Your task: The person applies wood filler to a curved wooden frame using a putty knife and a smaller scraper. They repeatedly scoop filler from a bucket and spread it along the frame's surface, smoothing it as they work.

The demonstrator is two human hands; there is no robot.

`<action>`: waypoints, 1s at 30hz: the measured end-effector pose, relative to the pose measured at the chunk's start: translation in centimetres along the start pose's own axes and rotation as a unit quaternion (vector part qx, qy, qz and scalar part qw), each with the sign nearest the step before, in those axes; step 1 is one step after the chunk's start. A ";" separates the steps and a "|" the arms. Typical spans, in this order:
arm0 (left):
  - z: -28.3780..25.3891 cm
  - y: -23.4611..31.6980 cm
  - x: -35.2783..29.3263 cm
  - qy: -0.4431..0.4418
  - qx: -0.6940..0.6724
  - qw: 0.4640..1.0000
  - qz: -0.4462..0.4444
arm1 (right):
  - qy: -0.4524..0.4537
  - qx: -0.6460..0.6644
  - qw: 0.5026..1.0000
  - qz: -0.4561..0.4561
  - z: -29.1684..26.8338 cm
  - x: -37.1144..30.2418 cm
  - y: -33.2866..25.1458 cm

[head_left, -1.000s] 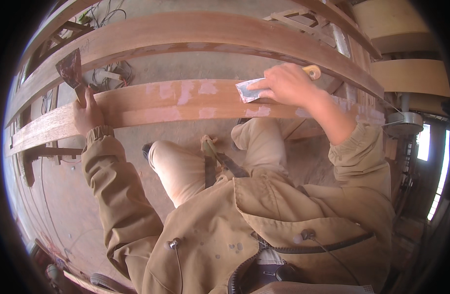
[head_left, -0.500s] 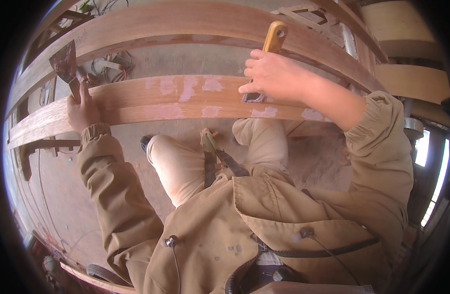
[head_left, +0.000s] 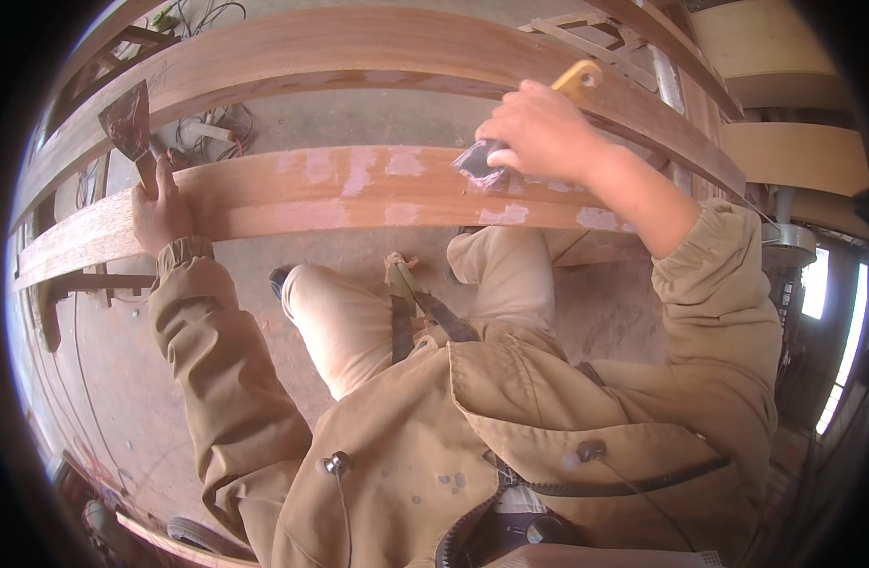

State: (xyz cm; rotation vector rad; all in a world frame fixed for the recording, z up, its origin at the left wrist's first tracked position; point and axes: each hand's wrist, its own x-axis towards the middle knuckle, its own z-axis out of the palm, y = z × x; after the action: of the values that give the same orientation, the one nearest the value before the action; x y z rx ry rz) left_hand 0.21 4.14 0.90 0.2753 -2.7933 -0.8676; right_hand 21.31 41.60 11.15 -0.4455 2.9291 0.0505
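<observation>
My right hand point(head_left: 545, 134) is closed round a putty knife with a yellow handle point(head_left: 580, 79). Its blade point(head_left: 479, 165), edged with pinkish filler, tilts over the near wooden board point(head_left: 250, 194); whether it touches the wood I cannot tell. Pink filler patches point(head_left: 402, 163) dot that board. At the board's left part, my left hand point(head_left: 162, 210) grips a second, wider scraper by its handle. The dark, smeared blade of that scraper point(head_left: 128, 120) points up and away from me. The handle's lower part is hidden in my left fingers.
A second curved wooden board point(head_left: 340, 43) runs across behind the near one. Cables point(head_left: 236, 130) lie on the floor beyond at the left. Pale curved panels point(head_left: 794, 156) stand at the far right. My knees point(head_left: 326, 317) are below the near board.
My right hand has lifted and turned the putty knife, so its handle leans further right and its blade edge now shows. My left hand has stayed almost in place.
</observation>
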 end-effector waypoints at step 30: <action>0.0 0.3 -0.3 -0.008 -0.005 1.000 0.006 | -0.072 0.072 0.993 0.064 1.9 0.7 2.0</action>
State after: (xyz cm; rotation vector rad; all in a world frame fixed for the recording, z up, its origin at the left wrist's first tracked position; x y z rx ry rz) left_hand 0.48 4.46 1.04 0.2509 -2.8011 -0.8854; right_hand 20.39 43.39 9.15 -0.2204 2.7914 -0.1079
